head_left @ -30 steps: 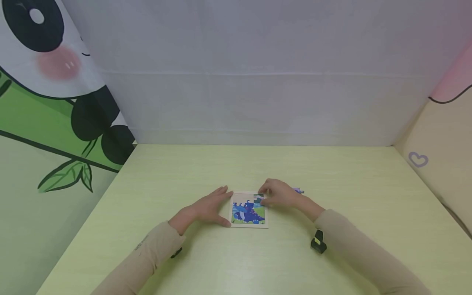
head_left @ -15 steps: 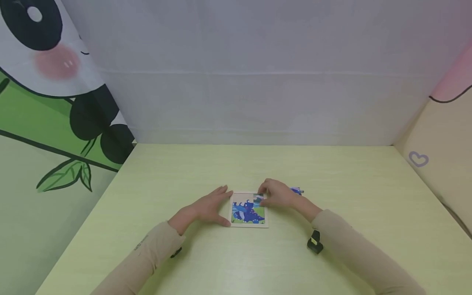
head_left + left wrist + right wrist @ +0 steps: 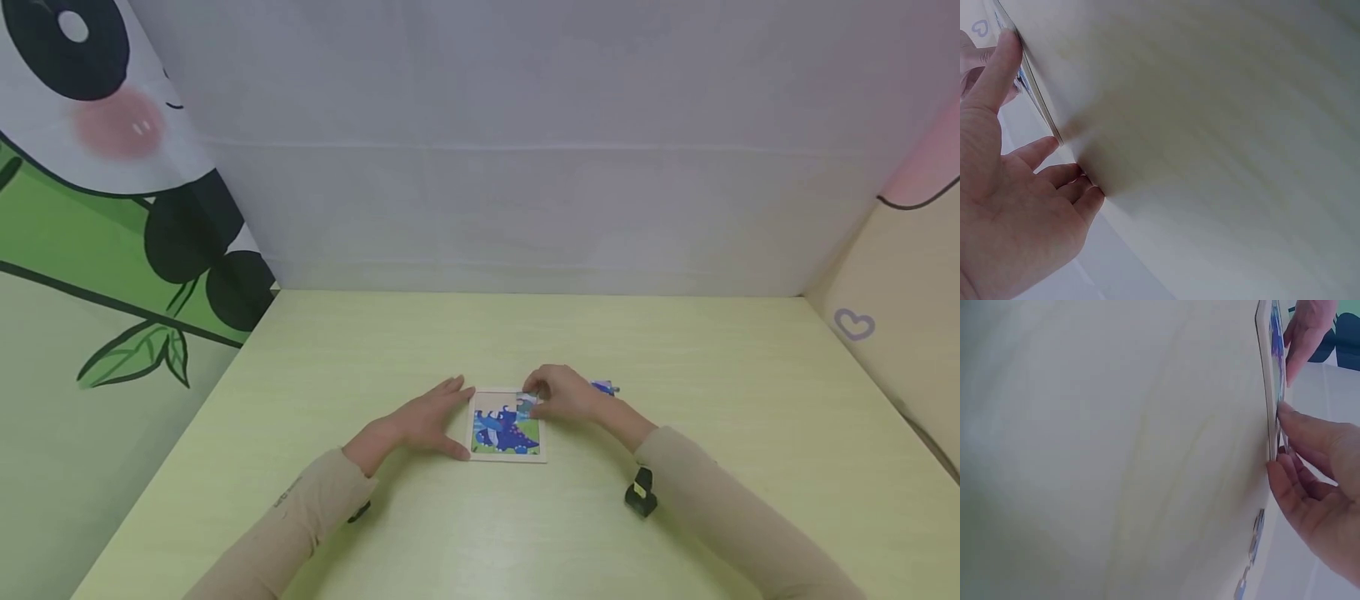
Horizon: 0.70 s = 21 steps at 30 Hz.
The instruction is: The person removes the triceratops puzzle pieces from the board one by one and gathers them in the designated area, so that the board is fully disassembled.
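Note:
A flat jigsaw puzzle tray (image 3: 508, 458) with a pale rim lies on the table, showing a blue dinosaur (image 3: 506, 433). My left hand (image 3: 426, 422) spans its left side, thumb at the near corner and index finger at the far corner, fingers mostly straight. At the far right corner my right hand (image 3: 564, 393) pinches a jigsaw piece (image 3: 527, 403) over the picture. In the right wrist view, the thumb lies on the picture side and the curled fingers are at the tray's edge. A pale bare strip shows along the far left of the tray.
Loose jigsaw pieces (image 3: 603, 387) lie behind the right wrist, and the right wrist view shows some by the hand (image 3: 1257, 534). The pale table (image 3: 480, 333) ends at a grey-white backdrop (image 3: 480, 217). Panels with printed drawings flank it.
The jigsaw piece under my right fingers has changed from dark to lighter at the same corner. My right hand has barely shifted, uncovering more of the loose pieces. The left hand stays put.

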Each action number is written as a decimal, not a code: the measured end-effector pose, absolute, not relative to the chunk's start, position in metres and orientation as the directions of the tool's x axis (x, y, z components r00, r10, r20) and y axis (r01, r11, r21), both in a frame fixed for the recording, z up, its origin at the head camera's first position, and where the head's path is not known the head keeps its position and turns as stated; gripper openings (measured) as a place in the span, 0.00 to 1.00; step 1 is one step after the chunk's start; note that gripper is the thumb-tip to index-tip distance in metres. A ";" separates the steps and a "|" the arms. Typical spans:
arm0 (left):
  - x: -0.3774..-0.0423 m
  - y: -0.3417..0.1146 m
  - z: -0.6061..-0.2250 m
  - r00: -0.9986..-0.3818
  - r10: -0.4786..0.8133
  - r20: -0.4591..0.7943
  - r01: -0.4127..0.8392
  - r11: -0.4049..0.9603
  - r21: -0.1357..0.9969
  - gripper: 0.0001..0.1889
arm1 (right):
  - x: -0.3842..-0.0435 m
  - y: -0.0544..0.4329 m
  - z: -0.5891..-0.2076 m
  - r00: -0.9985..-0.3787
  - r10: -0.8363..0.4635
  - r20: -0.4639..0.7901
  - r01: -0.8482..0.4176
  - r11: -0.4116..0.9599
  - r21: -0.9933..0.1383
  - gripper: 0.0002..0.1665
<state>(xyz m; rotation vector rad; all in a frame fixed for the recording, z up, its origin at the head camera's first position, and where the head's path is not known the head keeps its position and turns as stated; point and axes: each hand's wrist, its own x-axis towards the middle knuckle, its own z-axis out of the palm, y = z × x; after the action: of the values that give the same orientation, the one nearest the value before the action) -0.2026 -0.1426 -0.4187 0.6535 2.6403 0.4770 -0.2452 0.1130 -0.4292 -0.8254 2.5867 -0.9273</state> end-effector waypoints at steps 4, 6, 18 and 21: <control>-0.202 -0.143 -0.418 -0.819 0.501 -0.278 0.372 0.834 0.407 0.51 | -0.247 0.116 -0.427 -0.772 -0.634 -0.044 -0.458 0.603 -0.654 0.20; -0.202 -0.143 -0.418 -0.819 0.501 -0.279 0.372 0.834 0.407 0.51 | -0.247 0.117 -0.426 -0.756 -0.653 -0.030 -0.480 0.586 -0.653 0.19; -0.202 -0.143 -0.417 -0.820 0.496 -0.285 0.362 0.836 0.412 0.51 | -0.246 0.117 -0.423 -0.767 -0.642 -0.026 -0.481 0.600 -0.639 0.18; -0.202 -0.144 -0.418 -0.820 0.495 -0.285 0.362 0.837 0.411 0.51 | -0.245 0.117 -0.422 -0.771 -0.636 -0.032 -0.466 0.597 -0.653 0.18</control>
<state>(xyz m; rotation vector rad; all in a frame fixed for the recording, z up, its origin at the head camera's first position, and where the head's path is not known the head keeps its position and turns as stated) -0.2016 -0.1443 -0.4182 0.6408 2.6320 0.4821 -0.2445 0.1167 -0.4219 -0.9042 2.5656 -0.9370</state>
